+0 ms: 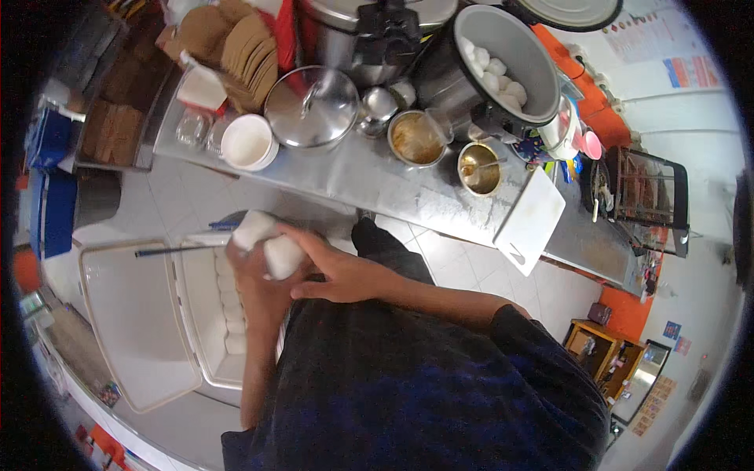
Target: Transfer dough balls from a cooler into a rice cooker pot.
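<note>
Before my torso, both hands are raised together over the side of an open white cooler (206, 353). My left hand (253, 274) holds two soft-looking white rounded pieces, one upper piece (254, 228) and one lower piece (284, 256). My right hand (339, 271) meets them from the right, its fingers against the lower piece; motion blur hides the exact grip. Rows of similar white pieces (234, 321) line the cooler's inside. More white balls (498, 73) sit in a deep grey-lined pot (548, 88) on the steel counter.
The steel counter (377, 188) crosses ahead, bearing a glass lid (312, 106), a stack of white tubs (247, 141), two metal bowls (417, 138) with food residue and a white cutting board (530, 221) overhanging its near edge. The cooler's lid (135, 324) lies open leftward.
</note>
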Action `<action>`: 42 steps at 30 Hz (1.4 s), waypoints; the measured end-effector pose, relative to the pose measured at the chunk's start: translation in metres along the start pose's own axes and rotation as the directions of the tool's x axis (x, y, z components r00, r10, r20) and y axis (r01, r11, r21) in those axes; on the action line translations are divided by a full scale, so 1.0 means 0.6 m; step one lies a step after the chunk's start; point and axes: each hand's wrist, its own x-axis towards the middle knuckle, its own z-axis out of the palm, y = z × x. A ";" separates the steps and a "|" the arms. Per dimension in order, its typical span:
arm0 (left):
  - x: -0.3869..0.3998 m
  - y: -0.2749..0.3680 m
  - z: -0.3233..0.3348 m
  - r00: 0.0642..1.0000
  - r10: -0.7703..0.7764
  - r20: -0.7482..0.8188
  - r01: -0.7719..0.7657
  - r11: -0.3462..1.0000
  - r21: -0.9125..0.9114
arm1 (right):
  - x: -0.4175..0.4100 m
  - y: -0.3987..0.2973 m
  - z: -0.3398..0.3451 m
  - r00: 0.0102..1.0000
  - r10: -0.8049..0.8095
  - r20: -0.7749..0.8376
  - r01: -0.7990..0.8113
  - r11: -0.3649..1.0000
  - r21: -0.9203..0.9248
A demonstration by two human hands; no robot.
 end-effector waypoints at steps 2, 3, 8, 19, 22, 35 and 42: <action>0.052 0.089 0.031 0.991 0.134 -0.028 -0.134 0.991 -0.007 | 0.012 -0.018 -0.048 0.978 0.035 -0.206 -0.026 0.999 0.044; 0.070 0.129 0.038 0.982 0.183 -0.040 -0.182 0.983 0.023 | 0.018 -0.026 -0.074 0.918 0.092 -0.385 -0.057 0.993 0.101; 0.149 0.235 0.045 0.981 0.147 0.129 -0.112 0.963 -0.245 | -0.008 -0.065 -0.322 0.752 -0.045 -0.658 -0.023 0.995 -0.094; 0.222 0.268 0.152 0.867 -0.042 0.497 0.374 0.714 -0.592 | 0.045 0.002 -1.061 0.967 0.116 -0.228 -0.216 -0.106 -0.971; 0.238 0.312 0.169 0.851 -0.044 0.524 0.369 0.761 -0.534 | 0.053 0.073 -1.108 0.919 0.379 -0.106 0.006 -0.284 -0.959; 0.388 0.423 0.266 0.918 0.079 0.389 0.174 0.801 -0.573 | 0.057 -0.094 -1.027 0.977 0.214 -0.010 -0.046 0.163 -0.986; 0.512 0.581 0.366 0.954 0.224 0.198 0.107 0.364 -0.925 | 0.079 -0.195 -0.873 0.929 -0.357 0.094 0.274 0.494 -0.826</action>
